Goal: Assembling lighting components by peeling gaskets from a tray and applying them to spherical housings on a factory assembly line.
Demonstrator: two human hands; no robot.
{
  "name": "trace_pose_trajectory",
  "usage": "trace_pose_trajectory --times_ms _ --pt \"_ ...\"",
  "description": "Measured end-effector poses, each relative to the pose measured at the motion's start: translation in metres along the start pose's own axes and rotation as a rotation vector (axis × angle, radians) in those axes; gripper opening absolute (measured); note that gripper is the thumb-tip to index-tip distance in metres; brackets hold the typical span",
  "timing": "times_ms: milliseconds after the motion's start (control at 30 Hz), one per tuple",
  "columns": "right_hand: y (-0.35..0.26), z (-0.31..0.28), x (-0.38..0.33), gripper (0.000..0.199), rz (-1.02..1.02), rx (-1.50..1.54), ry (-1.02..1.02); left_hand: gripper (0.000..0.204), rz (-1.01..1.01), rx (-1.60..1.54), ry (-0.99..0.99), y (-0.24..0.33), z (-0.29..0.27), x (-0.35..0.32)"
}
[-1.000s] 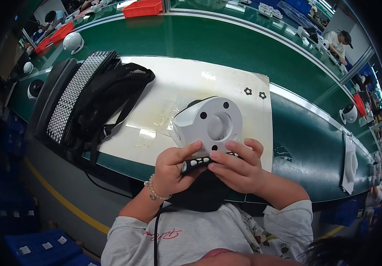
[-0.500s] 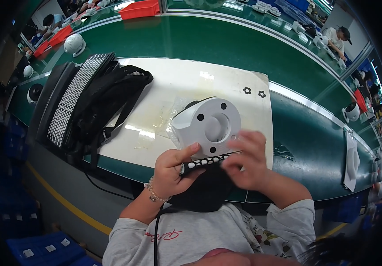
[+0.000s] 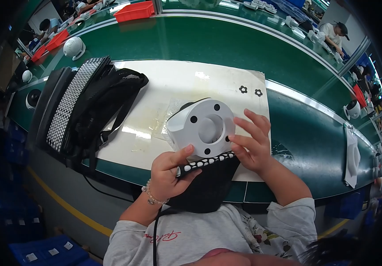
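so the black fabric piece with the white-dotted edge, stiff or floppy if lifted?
Probably floppy: the black fabric piece hangs off the table edge below the left hand. Its dotted edge looks firmer, staying straight between the left hand and right hand. Likely light, since a thumb pinch holds it.

Lower part of black mesh piece (image 3: 206, 188) hidden behind left hand (image 3: 169, 174) and table edge (image 3: 111, 170); white housing's (image 3: 202, 128) near rim covered by the dotted strip (image 3: 206, 161) and both thumbs. Right hand's (image 3: 253, 144) palm side not visible. Far white parts (image 3: 261, 6) on the belt too small to identify; black stack (image 3: 67, 115) on left too dark to separate into items.
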State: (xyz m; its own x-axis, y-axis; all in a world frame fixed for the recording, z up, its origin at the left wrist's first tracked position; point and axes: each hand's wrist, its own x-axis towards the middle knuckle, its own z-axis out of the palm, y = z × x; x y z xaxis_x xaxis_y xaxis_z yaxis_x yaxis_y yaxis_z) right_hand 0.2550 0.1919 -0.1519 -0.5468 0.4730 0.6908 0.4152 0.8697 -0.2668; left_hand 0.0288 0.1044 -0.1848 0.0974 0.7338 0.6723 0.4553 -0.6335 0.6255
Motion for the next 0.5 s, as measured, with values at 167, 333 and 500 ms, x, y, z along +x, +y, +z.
trace_pose_trajectory --times_ms 167,333,500 --pt "0.003 -0.001 -0.002 0.026 0.021 0.054 0.008 0.046 0.020 -0.019 0.035 0.002 0.002 0.001" --pt "-0.018 0.010 0.010 0.047 1.022 1.302 -0.168 0.036 -0.005 -0.048 0.035 0.003 0.003 0.000" --pt "-0.005 -0.001 0.023 0.037 1.040 1.318 -0.188 0.037 0.122 -0.068 0.038 -0.005 -0.003 -0.001"
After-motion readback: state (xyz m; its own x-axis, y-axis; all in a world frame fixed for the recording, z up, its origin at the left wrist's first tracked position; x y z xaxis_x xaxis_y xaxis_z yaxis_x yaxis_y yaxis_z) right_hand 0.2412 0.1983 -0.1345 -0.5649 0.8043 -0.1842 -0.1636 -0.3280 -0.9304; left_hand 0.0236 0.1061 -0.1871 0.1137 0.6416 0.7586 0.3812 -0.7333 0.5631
